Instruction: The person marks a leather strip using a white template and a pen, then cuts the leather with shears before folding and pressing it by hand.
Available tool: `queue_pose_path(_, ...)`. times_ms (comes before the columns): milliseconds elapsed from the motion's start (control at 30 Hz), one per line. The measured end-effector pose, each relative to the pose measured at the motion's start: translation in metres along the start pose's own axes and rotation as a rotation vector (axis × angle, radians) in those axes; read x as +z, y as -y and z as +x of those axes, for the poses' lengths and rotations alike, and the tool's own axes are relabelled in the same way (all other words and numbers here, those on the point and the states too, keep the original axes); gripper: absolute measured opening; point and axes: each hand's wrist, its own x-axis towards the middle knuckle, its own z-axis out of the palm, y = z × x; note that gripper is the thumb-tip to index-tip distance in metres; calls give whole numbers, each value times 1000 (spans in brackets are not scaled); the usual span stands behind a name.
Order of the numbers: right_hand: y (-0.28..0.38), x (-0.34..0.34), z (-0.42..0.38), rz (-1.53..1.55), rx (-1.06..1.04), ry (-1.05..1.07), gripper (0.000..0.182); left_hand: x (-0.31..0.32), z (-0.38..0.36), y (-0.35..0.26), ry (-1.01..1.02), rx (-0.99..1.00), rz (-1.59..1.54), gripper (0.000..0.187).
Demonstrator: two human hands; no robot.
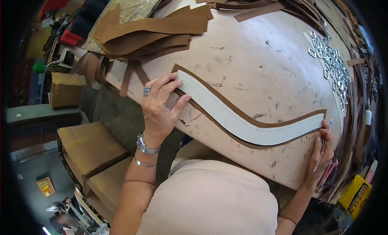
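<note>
L hand [159, 103], ctr-left of frame: thumb and fingertips closed on L end of S-curved brown strip [262, 125] w/ white template [256, 134] on top. Stack spans ctr to right of frame, over worktable [242, 65]. R hand [323, 148], lower right: fingertips closed at R end; pen [317, 164] in same grip. Est. light, flexible; support both ends. Strip underside, R palm hidden; template marks illegible.

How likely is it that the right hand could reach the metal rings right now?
Probably yes: the metal rings look fairly near, with no barrier seen, though the right hand's fingers hold a pen and the pale strip.
</note>
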Motion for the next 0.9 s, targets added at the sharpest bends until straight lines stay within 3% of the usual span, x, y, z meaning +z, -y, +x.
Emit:
queue_pose_path(233, 3, -3, 0, -44, 10, -2, 21, 0, -4, -4, 21, -31, 1, 28)
queue_pose_path(400, 2, -4, 0, 101, -3, -108, 23, 3, -3, 0, 54, 27, 35, 25)
queue_pose_path(500, 4, -7, 2, -89, -240, -56, 24, 0, -6, -1, 49, 18, 43, 26)
queue_pose_path(900, 5, -3, 2, -118, -164, -57, 24, 0, -6, 0, 54, 23, 18, 26)
